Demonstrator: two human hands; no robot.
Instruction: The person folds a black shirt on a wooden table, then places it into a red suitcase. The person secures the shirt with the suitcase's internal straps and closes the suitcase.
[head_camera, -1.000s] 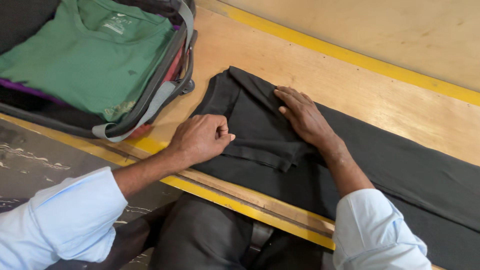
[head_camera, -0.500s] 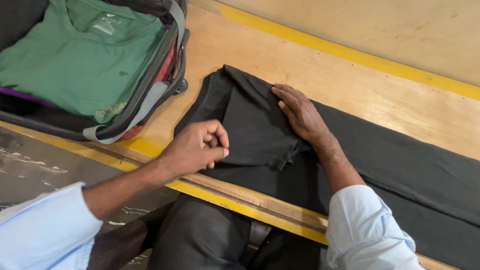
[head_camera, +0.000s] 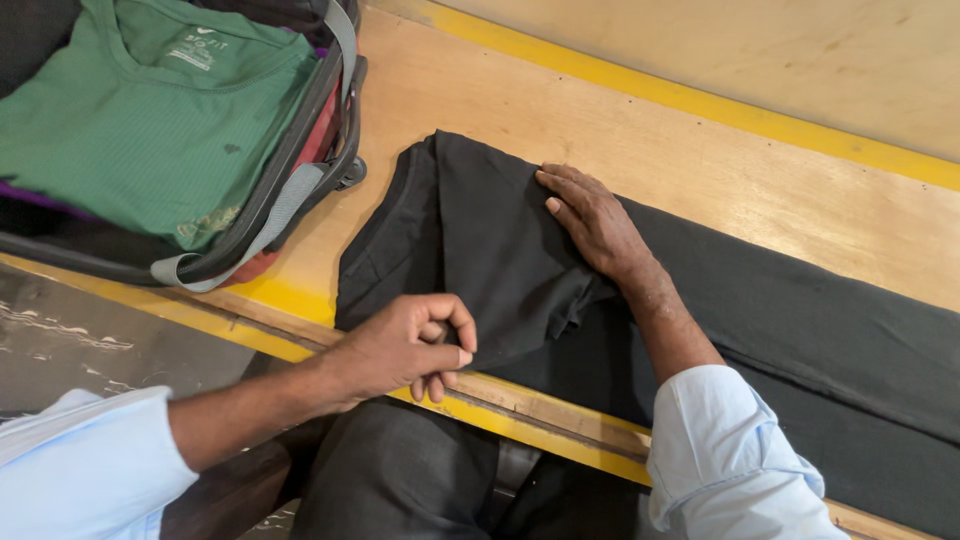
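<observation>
The left hand (head_camera: 405, 345) is now curling loosely closed at the bench's front edge, gripping nothing, touching the black trousers (head_camera: 480, 240). The right hand (head_camera: 595, 225) is pressing flat, fingers together, on their fold.

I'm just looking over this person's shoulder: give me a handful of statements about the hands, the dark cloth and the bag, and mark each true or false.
1. The right hand lies flat on the black garment. True.
2. The left hand is spread flat on the green shirt. False: it is curled at the garment's near edge, away from the shirt.
3. The green shirt lies in an open suitcase. True.
4. The garment lies inside the suitcase. False: it lies on the wooden surface beside it.
5. Both sleeves are light blue. True.
</observation>
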